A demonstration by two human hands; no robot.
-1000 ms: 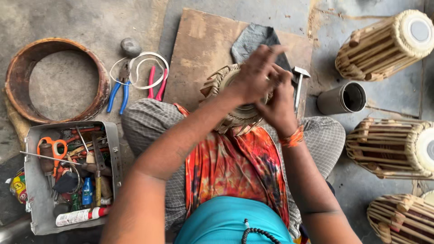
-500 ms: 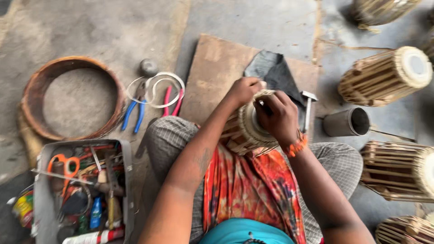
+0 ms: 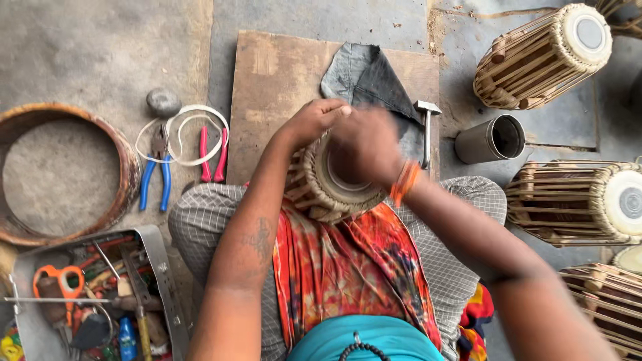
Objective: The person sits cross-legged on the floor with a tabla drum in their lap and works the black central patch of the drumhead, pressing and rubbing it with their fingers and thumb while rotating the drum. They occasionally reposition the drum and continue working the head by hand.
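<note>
Nearby, metal tray (image 3: 160, 267) holds scissors (image 3: 57, 281) — steel cup (image 3: 491, 139) lies sideways.

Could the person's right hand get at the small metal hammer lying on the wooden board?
Probably yes. The right hand rests on the small drum in the lap, and the small metal hammer lies just beside it on the wooden board, nothing between.
</note>
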